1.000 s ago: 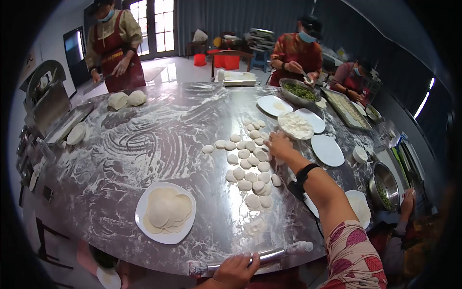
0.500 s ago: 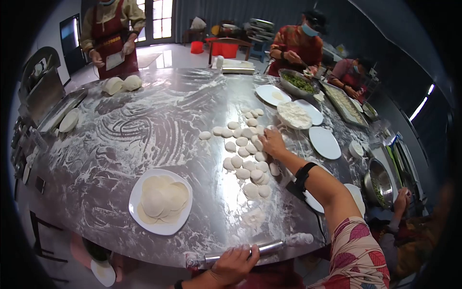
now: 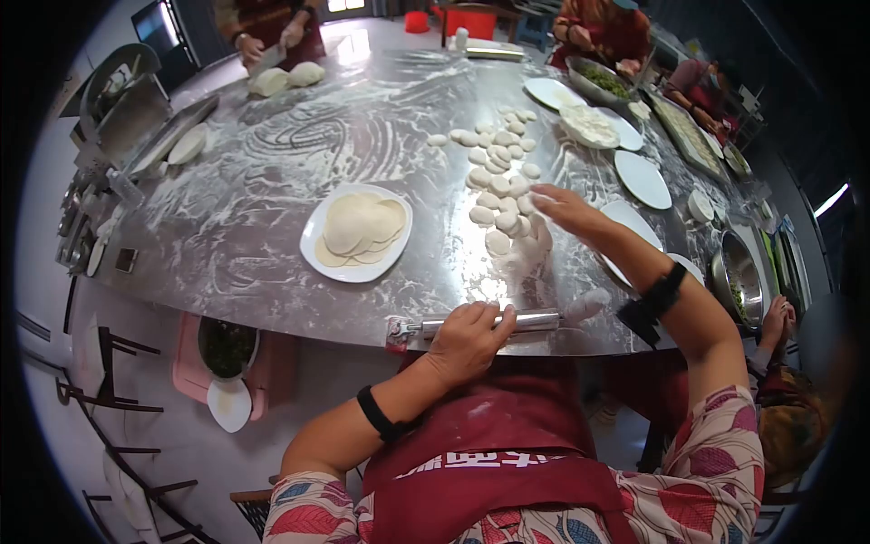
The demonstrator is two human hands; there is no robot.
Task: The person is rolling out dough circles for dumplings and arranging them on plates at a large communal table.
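Observation:
My left hand (image 3: 471, 343) rests with its fingers curled over a metal rolling pin (image 3: 536, 319), which lies along the near edge of the steel table (image 3: 263, 299). Beyond it, my right hand (image 3: 569, 213) reaches in from the right, its fingers stretched toward the right side of a cluster of small flattened dough pieces (image 3: 483, 216). I cannot see anything in it. To the left of the cluster, thin round dough wrappers (image 3: 364, 224) are stacked on a white plate (image 3: 313, 260). Loose flour coats much of the tabletop.
Across the table a person's hands hold a scraper by two dough lumps (image 3: 270, 83). A flour bowl (image 3: 589, 125), white plates (image 3: 643, 179) and a bowl of greens (image 3: 598, 80) stand right. Below the table's left edge sits a pink stool (image 3: 192, 370).
The view has tipped downward, showing my apron. My right hand has drawn back from the middle of the dough pieces to their right side. My left hand remains on the rolling pin.

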